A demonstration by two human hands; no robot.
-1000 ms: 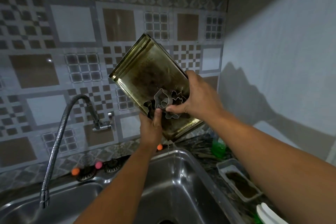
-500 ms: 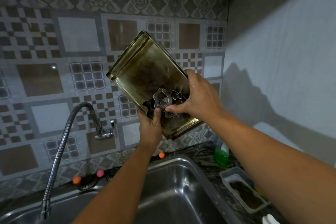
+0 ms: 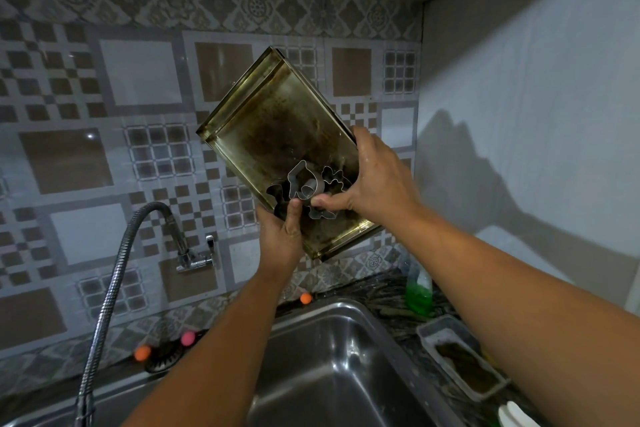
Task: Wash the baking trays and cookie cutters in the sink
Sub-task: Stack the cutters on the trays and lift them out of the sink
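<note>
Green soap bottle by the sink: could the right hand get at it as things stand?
Probably not yet. The right hand grips the baking trays and pins the cookie cutters against them. The green soap bottle stands unobstructed on the counter below, so the path looks free once it lets go.

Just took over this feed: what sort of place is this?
Most likely a home kitchen: a steel sink with a flexible tap on a tiled wall, green dish soap on the counter, and stacked baking trays held up over the sink.

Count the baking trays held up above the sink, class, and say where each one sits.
2: the front baking tray faces the camera, tilted; the rear baking tray is stacked behind it, only its upper-left rim showing. More could be hidden behind.
</note>
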